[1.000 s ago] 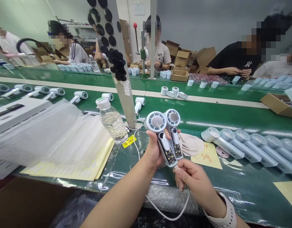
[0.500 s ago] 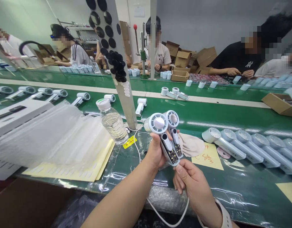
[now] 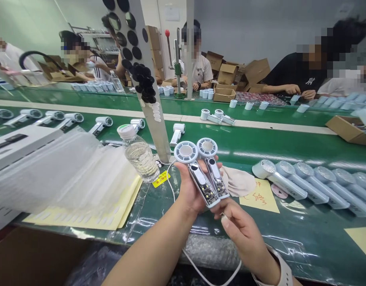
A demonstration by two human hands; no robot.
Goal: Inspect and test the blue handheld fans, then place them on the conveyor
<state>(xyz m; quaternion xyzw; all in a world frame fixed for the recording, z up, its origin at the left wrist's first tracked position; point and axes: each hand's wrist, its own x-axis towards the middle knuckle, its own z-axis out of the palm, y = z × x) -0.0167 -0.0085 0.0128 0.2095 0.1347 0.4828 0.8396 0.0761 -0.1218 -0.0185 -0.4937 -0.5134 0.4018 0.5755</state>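
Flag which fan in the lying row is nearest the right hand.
The leftmost light-blue handheld fan, beside the yellow note; the rest lie farther from the right hand.

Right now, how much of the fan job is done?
Looks done: a row of closed fans lies at the right. In hand: the left hand grips two open fans, boards showing, and the right hand holds a cable just under them. Left: more fans wait on the belt.
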